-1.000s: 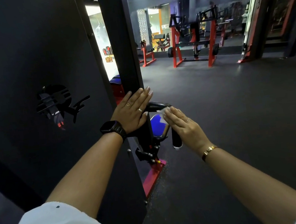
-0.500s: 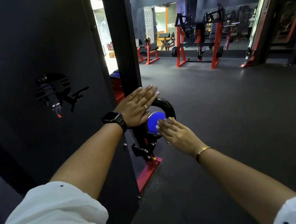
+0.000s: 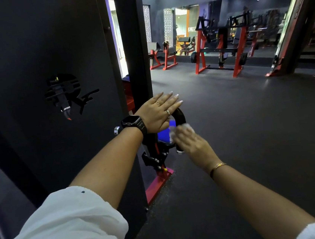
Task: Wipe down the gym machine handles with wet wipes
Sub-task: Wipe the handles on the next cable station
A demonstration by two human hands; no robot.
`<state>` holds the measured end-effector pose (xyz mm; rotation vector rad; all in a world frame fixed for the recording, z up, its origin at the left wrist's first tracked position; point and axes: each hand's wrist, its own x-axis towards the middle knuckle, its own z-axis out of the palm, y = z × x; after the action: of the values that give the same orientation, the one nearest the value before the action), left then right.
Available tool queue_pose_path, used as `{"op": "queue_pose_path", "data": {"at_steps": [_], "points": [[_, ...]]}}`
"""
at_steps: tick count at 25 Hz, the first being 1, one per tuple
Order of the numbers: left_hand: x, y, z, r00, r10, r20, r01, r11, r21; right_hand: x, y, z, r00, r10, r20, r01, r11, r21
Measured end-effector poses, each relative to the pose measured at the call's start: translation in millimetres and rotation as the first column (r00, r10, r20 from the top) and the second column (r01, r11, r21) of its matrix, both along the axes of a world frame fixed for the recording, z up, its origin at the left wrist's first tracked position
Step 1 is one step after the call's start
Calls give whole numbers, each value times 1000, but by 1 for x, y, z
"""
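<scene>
Down from the bend, your right hand has slid onto the lower run of the curved black padded machine handle, just above its silver metal end cap. It is motion-blurred, but the fingers look curled over the crumpled white wet wipe, pressing it to the grip. Your left hand stays flat, fingers straight, braced where the tall black steel upright meets the handle's top. Strokes this quick could run the wipe off the cap end or bunch it so bare fingers do the rubbing. The bend beneath your left palm and the grip's far side will likely go unwiped.
</scene>
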<state>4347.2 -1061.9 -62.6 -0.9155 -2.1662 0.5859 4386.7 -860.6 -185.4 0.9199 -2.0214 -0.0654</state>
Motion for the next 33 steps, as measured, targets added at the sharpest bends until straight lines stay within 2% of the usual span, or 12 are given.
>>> {"op": "queue_pose_path", "data": {"at_steps": [2, 4, 9, 13, 16, 19, 21, 23, 26, 29, 31, 33], "points": [[-2, -4, -3, 999, 43, 16, -44, 998, 55, 0, -6, 38, 1000, 7, 16, -1, 938, -346], [-1, -5, -8, 997, 72, 31, -74, 993, 95, -4, -17, 59, 999, 0, 52, 25, 871, -490], [3, 4, -21, 996, 69, 47, -78, 969, 236, -14, -32, 34, 985, 12, 171, 64, 900, -431], [7, 2, -27, 995, 96, 1, -93, 962, 257, 3, -21, -17, 973, -14, 232, 123, 878, -462], [4, -3, -18, 999, 33, -25, -27, 983, 180, 17, -24, -27, 972, 41, 230, 80, 867, -492], [-7, -9, 5, 999, -41, 7, 41, 999, -27, 5, -35, 24, 992, 55, 112, 17, 828, -560], [-11, -13, 14, 999, -42, 32, 45, 995, -89, -8, -43, 63, 979, 64, 195, 73, 781, -621], [-8, -12, 8, 999, -22, 35, 22, 1000, -13, -15, -49, 72, 946, 86, 313, 141, 759, -636], [-3, -6, -14, 1000, -22, 20, 19, 986, 164, -11, -40, 31, 953, 57, 298, 159, 743, -650], [-4, -6, -18, 1000, -9, 14, 6, 977, 214, 5, -26, -18, 946, 8, 325, 215, 734, -644], [-5, -8, -17, 1000, -4, 31, -2, 980, 200, 13, -23, -18, 966, 16, 258, 146, 789, -597], [-3, -6, -17, 999, -13, 32, 6, 977, 213, 8, -25, 10, 988, 65, 143, 19, 854, -521]]}}
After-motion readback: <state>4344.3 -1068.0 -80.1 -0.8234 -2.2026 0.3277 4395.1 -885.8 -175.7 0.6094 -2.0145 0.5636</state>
